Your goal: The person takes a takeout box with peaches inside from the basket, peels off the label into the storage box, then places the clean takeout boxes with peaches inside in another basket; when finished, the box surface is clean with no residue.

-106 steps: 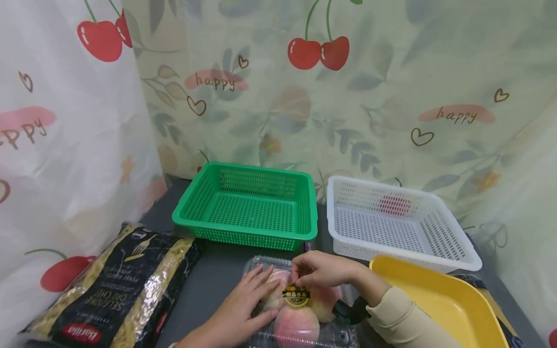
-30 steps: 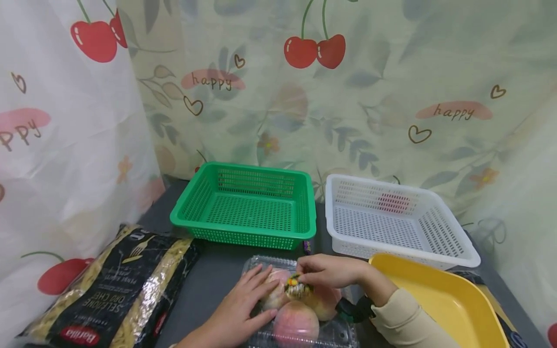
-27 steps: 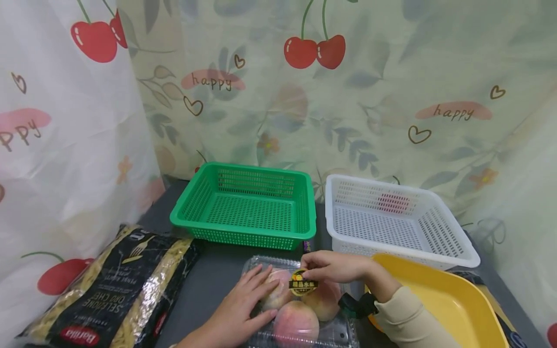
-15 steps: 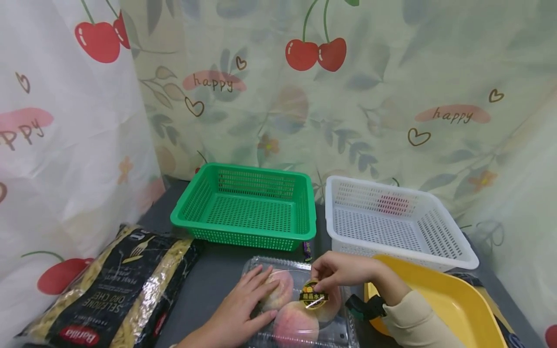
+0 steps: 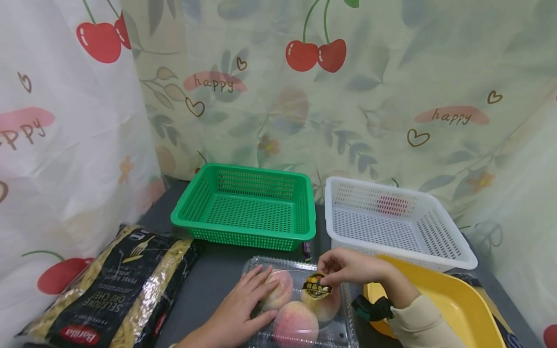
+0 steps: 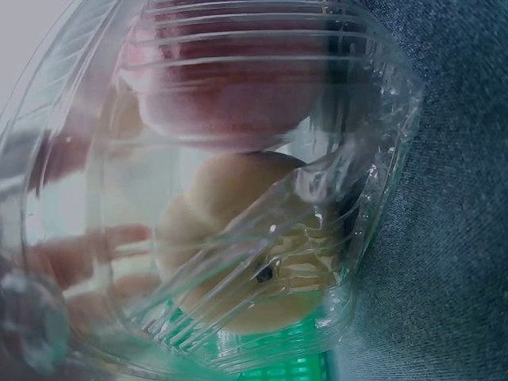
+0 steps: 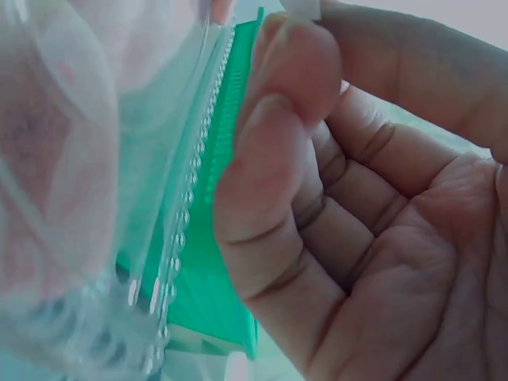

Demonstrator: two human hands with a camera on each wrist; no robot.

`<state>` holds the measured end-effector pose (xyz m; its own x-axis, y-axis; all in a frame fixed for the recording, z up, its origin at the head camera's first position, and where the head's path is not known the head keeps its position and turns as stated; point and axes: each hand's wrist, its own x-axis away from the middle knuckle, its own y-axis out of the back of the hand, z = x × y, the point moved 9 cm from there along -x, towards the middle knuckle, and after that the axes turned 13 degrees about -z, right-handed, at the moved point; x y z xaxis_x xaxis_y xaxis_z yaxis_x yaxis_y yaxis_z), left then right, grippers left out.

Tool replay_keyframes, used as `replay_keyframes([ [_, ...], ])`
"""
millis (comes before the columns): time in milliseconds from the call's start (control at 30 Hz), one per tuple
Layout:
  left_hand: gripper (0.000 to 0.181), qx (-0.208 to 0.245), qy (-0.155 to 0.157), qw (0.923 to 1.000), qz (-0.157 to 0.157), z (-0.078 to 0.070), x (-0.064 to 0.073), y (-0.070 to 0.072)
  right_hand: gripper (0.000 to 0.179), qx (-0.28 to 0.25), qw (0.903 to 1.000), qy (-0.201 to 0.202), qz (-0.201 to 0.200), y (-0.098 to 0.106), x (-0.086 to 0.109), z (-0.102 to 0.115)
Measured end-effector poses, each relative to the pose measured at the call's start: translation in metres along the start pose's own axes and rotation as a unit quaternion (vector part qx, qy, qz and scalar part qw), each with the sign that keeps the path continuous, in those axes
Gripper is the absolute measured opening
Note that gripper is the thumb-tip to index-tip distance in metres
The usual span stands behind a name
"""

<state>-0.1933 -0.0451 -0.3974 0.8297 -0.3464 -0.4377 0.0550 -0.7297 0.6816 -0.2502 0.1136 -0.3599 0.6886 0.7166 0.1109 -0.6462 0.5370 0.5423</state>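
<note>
A clear plastic clamshell box (image 5: 337, 333) holds several peaches, among them one peach (image 5: 296, 321) at the front. My left hand (image 5: 237, 307) rests on the box's left side with its fingers spread. Between thumb and fingertips my right hand (image 5: 354, 266) pinches a round black and gold sticker (image 5: 316, 286), over the box's right half. In the right wrist view a small pale edge of the sticker (image 7: 302, 8) shows at the fingertips, and the other fingers are curled. The left wrist view looks through the box wall (image 6: 381, 175) at peaches inside.
Behind the box stand a green basket (image 5: 243, 232) and a white basket (image 5: 391, 249). A yellow tray (image 5: 457, 299) lies right of the box, by the right forearm. A pasta bag (image 5: 109, 290) lies at left. A small purple-wrapped item (image 5: 306, 250) lies behind the box.
The sticker, earlier flat over the middle of the lid, has come away and moved right with my right hand. The left hand has stayed in place.
</note>
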Motion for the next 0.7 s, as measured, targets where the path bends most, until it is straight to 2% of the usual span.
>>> replay_keyframes([
  [333, 0.052, -0.003, 0.002, 1.0, -0.003, 0.001, 0.0, 0.0, 0.017, -0.014, 0.9978, 0.018, -0.062, 0.024, 0.019, -0.012],
  [700, 0.052, -0.002, 0.002, 1.0, -0.002, 0.001, 0.0, -0.001, 0.024, -0.05, 0.9938, 0.015, -0.098, 0.045, 0.049, -0.028],
])
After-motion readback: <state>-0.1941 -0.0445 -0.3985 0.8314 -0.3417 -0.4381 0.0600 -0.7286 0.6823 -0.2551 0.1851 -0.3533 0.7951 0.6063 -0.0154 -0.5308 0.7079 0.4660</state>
